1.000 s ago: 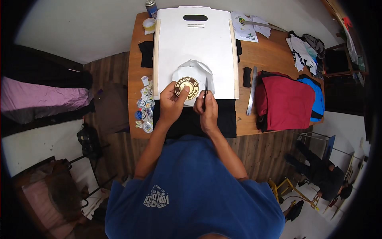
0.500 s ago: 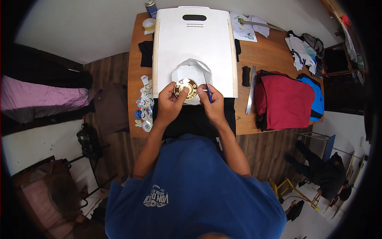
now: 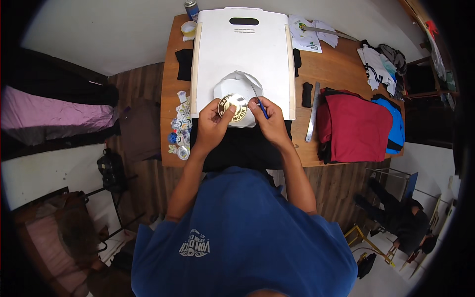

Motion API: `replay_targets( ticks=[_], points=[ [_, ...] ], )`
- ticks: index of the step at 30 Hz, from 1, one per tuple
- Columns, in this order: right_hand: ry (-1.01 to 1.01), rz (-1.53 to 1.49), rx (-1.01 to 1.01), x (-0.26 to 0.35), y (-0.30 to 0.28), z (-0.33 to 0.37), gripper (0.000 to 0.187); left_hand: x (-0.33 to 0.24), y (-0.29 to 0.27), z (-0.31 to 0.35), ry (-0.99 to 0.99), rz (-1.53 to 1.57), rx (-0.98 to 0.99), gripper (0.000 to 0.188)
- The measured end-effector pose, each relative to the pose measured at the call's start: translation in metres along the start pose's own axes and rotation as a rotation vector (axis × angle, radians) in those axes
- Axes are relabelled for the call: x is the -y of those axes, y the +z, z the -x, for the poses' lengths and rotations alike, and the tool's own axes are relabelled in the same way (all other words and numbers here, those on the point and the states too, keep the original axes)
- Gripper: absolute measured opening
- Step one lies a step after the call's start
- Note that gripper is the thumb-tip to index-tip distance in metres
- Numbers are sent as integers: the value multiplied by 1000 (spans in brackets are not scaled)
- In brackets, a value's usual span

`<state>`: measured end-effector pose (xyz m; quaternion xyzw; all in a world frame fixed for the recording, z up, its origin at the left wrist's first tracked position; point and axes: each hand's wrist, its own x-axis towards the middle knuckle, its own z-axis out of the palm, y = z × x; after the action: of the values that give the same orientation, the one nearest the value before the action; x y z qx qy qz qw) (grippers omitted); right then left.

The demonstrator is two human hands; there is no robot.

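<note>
My left hand (image 3: 213, 124) is closed on a round printed sticker (image 3: 232, 110), dark and cream with lettering, its thumb pressed on the face. In my right hand (image 3: 269, 119), closed beside the sticker's right edge, is a slim blue-handled cutting tool (image 3: 262, 110). Its thin metal end points up and to the left; whether it is a knife or scissors I cannot tell. A curled white paper offcut (image 3: 235, 76) loops behind the sticker. Both hands are over the near end of a large white casing (image 3: 242, 52) with a dark slot and vents.
Cut-out stickers (image 3: 182, 123) lie along the table's left edge. On the right are a metal ruler (image 3: 311, 114), folded red cloth (image 3: 357, 126) and blue cloth (image 3: 393, 123). A tape roll (image 3: 188, 28) and a can (image 3: 191, 9) stand far left. Another person (image 3: 403, 220) is at lower right.
My right hand has shifted slightly right, and the tool in it leans further left at its tip. The sticker has tilted and its face now catches light.
</note>
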<state>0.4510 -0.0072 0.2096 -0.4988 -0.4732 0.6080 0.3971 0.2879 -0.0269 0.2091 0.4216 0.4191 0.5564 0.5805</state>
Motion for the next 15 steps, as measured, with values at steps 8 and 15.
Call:
replay_targets(
  ticks=[8,15],
  points=[
    [-75,-57,55,3,-6,0,20,1,7,4,15,-7,-31,9],
    [-87,88,69,0,-9,-7,17,3,9,8,26,-12,-94,8]
  ],
)
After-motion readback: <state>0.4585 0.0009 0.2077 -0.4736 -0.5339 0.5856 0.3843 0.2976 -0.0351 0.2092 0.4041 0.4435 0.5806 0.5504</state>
